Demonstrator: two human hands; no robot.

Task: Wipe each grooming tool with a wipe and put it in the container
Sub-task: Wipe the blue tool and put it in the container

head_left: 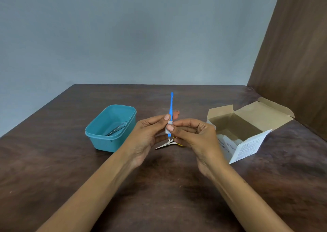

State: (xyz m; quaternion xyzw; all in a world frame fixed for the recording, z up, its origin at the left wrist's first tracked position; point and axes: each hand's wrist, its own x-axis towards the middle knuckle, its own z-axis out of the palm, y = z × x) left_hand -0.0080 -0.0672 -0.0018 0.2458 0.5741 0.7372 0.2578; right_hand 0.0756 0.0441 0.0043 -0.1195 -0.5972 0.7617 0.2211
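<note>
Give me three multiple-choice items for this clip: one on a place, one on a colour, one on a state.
1. Where does the teal plastic container sit relative to the hands?
A. To their left
B. To their right
C. Behind the cardboard box

2. What colour is the handle of the slim tool being held?
A. Red
B. Blue
C. Black

3. What state is the cardboard swab box in?
A. Sealed shut
B. Crushed flat
C. Open, flaps up

Answers:
1. A: the container stands on the brown wooden table left of the left hand.
2. B: the upright handle is bright blue, with a small white wipe pinched around its lower part by the right hand.
3. C: its flaps stand raised and the inside shows.
</note>
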